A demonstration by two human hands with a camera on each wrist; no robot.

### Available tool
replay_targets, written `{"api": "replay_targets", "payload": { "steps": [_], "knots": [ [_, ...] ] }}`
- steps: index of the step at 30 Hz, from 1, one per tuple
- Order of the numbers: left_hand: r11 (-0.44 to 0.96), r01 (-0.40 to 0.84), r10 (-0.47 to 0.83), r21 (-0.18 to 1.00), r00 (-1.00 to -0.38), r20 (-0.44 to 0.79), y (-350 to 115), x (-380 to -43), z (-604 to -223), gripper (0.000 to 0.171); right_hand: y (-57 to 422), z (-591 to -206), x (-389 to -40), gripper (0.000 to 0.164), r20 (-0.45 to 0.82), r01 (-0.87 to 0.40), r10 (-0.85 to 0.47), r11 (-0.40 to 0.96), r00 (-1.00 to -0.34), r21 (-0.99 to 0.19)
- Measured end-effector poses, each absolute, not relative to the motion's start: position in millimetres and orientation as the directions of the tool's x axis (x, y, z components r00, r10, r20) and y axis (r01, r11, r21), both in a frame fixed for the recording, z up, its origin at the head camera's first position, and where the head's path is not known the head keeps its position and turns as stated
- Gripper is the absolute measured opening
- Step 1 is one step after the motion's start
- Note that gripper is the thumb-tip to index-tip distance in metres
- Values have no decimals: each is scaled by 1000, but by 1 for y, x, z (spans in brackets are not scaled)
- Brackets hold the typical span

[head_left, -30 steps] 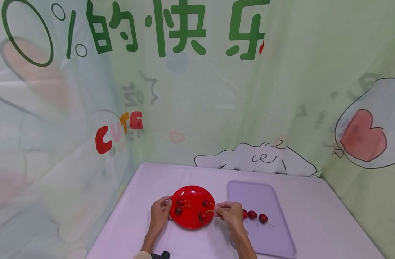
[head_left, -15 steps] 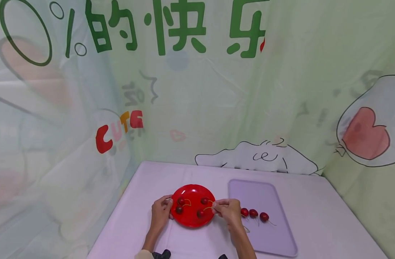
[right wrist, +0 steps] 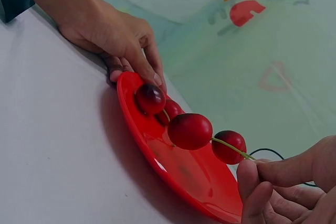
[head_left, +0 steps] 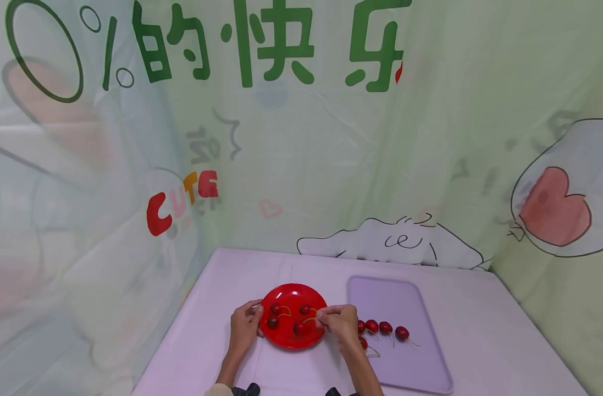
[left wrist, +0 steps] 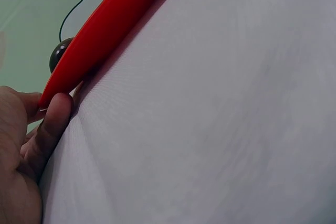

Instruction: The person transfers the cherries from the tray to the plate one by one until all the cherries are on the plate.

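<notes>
A round red plate (head_left: 292, 341) lies on the table, tilted up a little at its left rim in the left wrist view. My left hand (head_left: 247, 320) pinches that rim between thumb and fingers. Two dark red cherries (head_left: 273, 322) with curved stems lie on the plate's left side. My right hand (head_left: 338, 323) pinches the thin stems of two more cherries (right wrist: 190, 131) at the plate's right side. These cherries overlap the plate in the head view; in the right wrist view the nearer one hangs over its surface, its green stem running to my thumb and fingertip.
Right of the plate lies a pale purple tray (head_left: 405, 363) with several cherries (head_left: 386, 328) in a row and another below, partly behind my right hand. A printed curtain (head_left: 281, 165) hangs behind and on both sides of the white table (head_left: 499, 341).
My right hand has moved left with the two cherries, further in over the plate. More of the tray's cherries now show. The left hand and plate stay in place.
</notes>
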State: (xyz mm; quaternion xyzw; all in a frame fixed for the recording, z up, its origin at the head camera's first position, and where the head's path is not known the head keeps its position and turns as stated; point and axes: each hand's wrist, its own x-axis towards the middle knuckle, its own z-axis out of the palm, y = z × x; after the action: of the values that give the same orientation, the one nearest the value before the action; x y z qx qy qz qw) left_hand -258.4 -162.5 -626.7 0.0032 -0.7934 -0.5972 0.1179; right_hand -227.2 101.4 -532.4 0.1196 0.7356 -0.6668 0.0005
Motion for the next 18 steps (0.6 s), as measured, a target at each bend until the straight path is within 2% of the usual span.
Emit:
{"api": "replay_targets", "payload": {
  "steps": [18],
  "knots": [
    [282, 132, -147, 950, -973, 178, -163, -257, -624, 33, 86, -534, -240, 15, -197, 221, 165, 141, -966, -965]
  ]
}}
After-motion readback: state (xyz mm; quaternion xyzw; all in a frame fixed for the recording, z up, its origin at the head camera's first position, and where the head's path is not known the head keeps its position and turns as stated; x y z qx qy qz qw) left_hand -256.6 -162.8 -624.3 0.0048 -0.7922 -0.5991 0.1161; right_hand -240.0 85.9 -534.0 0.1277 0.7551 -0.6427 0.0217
